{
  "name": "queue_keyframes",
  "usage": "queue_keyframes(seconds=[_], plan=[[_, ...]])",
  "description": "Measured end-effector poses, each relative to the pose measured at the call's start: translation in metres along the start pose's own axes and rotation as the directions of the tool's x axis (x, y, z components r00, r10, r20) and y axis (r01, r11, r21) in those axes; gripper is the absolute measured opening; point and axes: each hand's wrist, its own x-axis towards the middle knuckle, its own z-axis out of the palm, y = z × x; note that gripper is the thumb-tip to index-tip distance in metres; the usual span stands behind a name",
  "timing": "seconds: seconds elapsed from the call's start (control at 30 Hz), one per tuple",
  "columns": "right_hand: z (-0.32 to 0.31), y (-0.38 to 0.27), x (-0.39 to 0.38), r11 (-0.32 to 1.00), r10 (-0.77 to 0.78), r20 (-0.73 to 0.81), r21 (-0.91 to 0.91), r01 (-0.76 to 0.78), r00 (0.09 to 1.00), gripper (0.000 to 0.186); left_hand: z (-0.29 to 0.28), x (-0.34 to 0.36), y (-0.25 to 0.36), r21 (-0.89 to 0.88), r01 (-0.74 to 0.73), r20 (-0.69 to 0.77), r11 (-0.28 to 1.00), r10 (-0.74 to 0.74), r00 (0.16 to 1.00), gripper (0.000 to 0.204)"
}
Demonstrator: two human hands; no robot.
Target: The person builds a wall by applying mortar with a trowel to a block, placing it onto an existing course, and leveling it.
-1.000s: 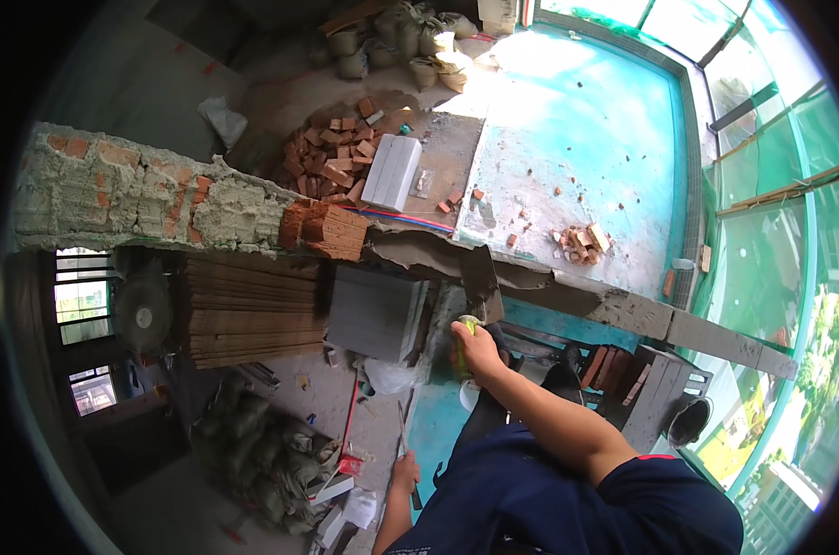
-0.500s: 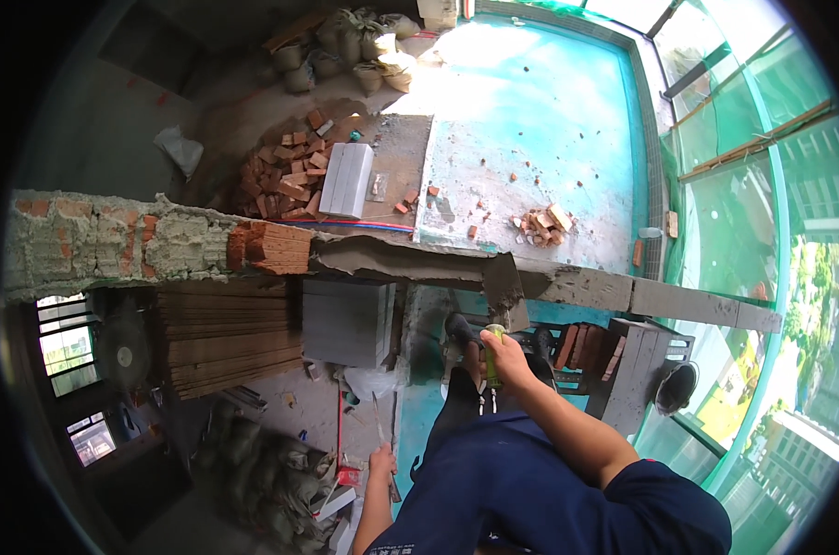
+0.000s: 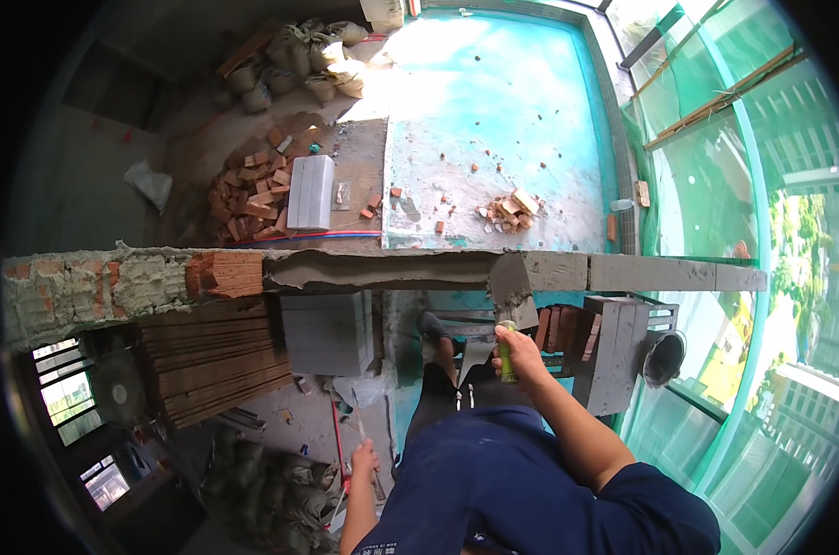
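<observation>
- trowel (image 3: 509,291), partly covered by the right fingers (image 3: 519,349);
- tool (image 3: 357,413), grip hidden behind the left fingers (image 3: 365,456);
- sacks (image 3: 269,483), left of those fingers, blurred in shadow

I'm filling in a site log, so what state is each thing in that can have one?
Right hand: closed round a green handle.
Trowel: blade mortar-smeared, over the wall.
Left hand: closed round a long thin tool.
Mortar: spread along the wall, edge ragged.
Red bricks: loosely heaped.
Pale blocks: side by side.
Bucket: open, contents unclear.
Fan: running or stopped, can't tell.
</observation>
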Motion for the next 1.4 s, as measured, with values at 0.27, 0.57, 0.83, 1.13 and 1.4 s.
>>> queue_keyframes(seconds=[0.27, 0.57, 0.83, 1.13, 1.4], plan=[[-0.099, 0.016, 0.018, 0.968, -0.022, -0.002, -0.249, 0.021, 1.0, 0.038, 0.025, -0.012, -0.002, 0.011, -0.004, 0.028, 1.0, 0.003, 1.0, 0.026], [-0.17, 0.039, 0.007, 0.966, -0.023, 0.029, -0.257, 0.03, 0.999, 0.043, 0.047, -0.031, 0.006, 0.136, -0.085, 0.002, 0.987, 0.085, 0.996, 0.027], [-0.181, 0.029, -0.041, 0.945, -0.083, -0.037, -0.321, 0.067, 0.996, 0.032, 0.051, -0.024, 0.012, 0.108, -0.121, -0.017, 0.987, 0.123, 0.992, 0.028], [-0.175, 0.116, 0.106, 0.79, -0.535, -0.173, -0.449, 0.417, 0.827, 0.034, 0.03, -0.053, 0.026, 0.127, -0.142, -0.058, 0.982, 0.15, 0.987, 0.024], [-0.22, 0.151, 0.065, 0.784, -0.426, -0.246, -0.58, 0.22, 0.871, 0.018, 0.015, -0.071, 0.031, 0.154, -0.142, -0.104, 0.978, 0.159, 0.982, 0.028]])
